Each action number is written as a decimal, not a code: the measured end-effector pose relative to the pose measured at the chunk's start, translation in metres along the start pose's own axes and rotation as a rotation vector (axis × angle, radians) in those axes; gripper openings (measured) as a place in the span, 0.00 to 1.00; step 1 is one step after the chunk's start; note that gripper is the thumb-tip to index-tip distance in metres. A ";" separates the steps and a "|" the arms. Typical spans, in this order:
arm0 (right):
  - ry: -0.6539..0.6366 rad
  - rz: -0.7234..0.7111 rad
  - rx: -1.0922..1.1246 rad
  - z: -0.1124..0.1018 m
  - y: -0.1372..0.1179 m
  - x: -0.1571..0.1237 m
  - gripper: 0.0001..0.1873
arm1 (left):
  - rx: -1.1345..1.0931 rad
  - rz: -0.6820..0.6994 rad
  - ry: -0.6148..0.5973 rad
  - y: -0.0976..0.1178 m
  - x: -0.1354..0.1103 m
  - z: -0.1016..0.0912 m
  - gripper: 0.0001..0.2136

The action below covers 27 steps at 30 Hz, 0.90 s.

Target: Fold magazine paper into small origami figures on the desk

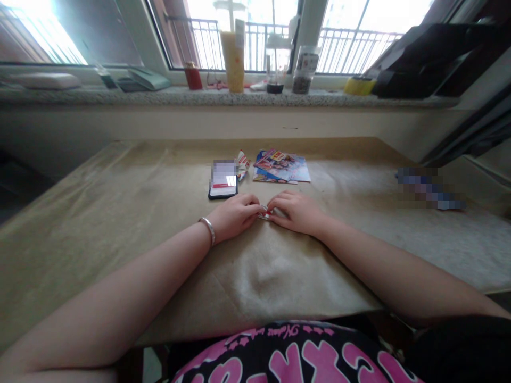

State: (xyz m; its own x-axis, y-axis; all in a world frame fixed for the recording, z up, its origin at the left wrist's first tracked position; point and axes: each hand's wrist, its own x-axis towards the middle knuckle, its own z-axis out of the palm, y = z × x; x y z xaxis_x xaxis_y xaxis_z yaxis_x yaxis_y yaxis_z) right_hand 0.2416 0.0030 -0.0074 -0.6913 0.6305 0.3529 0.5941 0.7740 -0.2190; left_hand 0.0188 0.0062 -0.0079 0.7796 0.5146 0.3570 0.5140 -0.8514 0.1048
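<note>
A small red-and-white piece of folded paper (pixel 264 214) lies between my hands, low over the cloth near the middle of the table. My left hand (pixel 237 215) pinches its left end between thumb and fingers; a silver bracelet (pixel 209 231) circles that wrist. On the other side, my right hand (pixel 294 211) has its thumb and fingertips closed on the right end. Part of the paper is hidden by my fingers. Just beyond my left hand lies a phone (pixel 223 180) with its screen lit. Touching or close beside the phone is a crumpled red-and-white paper piece (pixel 242 165).
Colourful printed booklets (pixel 281 166) lie behind my hands. A blurred bluish item (pixel 429 189) rests at the far right of the cloth-covered table (pixel 120 213). On the windowsill (pixel 179 97) stand a tall yellow-filled cup (pixel 233 61), clear containers (pixel 305 69) and a black bag (pixel 419 61).
</note>
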 end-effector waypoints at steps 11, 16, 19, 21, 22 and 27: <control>-0.012 0.035 -0.002 0.001 -0.003 0.001 0.10 | 0.001 0.006 0.028 0.002 0.001 -0.001 0.10; -0.005 0.043 -0.014 0.001 -0.006 0.002 0.07 | 0.002 0.008 0.010 0.002 0.003 -0.002 0.10; 0.005 0.058 -0.015 0.002 -0.006 0.003 0.07 | 0.027 0.006 0.005 0.001 0.004 -0.001 0.10; 0.017 0.069 -0.013 0.002 -0.006 0.004 0.07 | 0.057 -0.001 0.008 0.000 0.004 0.001 0.10; 0.025 0.075 -0.008 0.003 -0.006 0.004 0.07 | 0.071 -0.010 0.014 0.000 0.005 0.001 0.10; 0.086 0.134 0.074 0.008 -0.004 0.007 0.03 | 0.102 -0.043 0.031 0.001 0.006 0.004 0.09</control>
State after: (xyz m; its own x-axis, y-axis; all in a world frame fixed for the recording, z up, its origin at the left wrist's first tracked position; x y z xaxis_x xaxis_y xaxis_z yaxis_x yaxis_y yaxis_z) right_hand 0.2313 0.0042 -0.0112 -0.5682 0.7234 0.3923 0.6443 0.6876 -0.3347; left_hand 0.0256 0.0084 -0.0089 0.7453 0.5461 0.3825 0.5821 -0.8127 0.0261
